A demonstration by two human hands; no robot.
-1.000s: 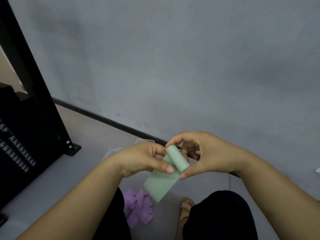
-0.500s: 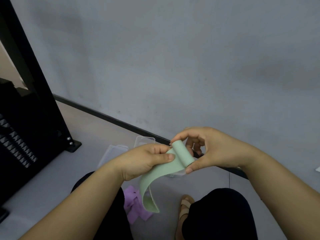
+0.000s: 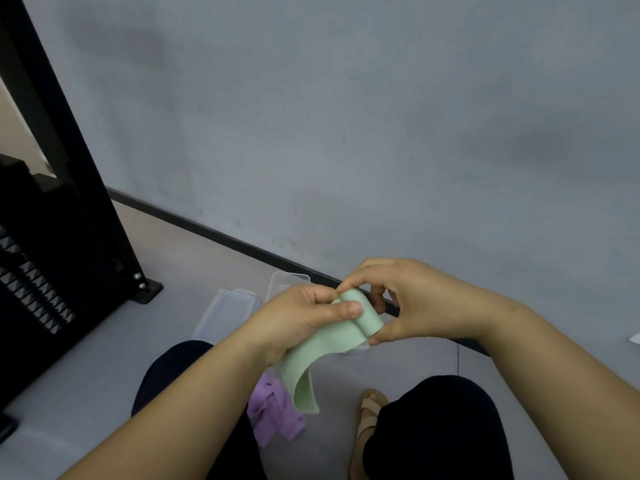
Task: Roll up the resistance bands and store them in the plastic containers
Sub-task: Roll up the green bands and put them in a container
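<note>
A black metal frame [image 3: 52,209] fills the nine o'clock side of the view, and its bolted foot rests on the grey floor [image 3: 86,358]. A black skirting strip [image 3: 207,233] runs from there toward three o'clock along the base of the grey wall [image 3: 346,116].

A clear plastic container [image 3: 225,317] lies on the floor at about ten o'clock from the left hand [image 3: 298,323]. A second clear container [image 3: 287,284] sits at that hand's twelve o'clock, just beside the first and partly hidden by the hands. Whether the two touch cannot be told.

The left hand holds the green resistance band [image 3: 332,337], with the thumb laid across the flat strip and the fingers curled under it. The band is held in the air between both hands, just below the middle of the view. Its rolled part sits at the left hand's three o'clock. The unrolled tail hangs toward six o'clock and curls at its end.

A crumpled purple band [image 3: 273,414] lies on the floor below that tail, between the person's dark-clothed knees.

The right hand [image 3: 415,303] pinches the green roll by its two ends, with the forefinger on the upper end, the thumb on the lower and the other fingers curled behind.

A sandalled foot [image 3: 369,410] shows at the roll's six o'clock.
</note>
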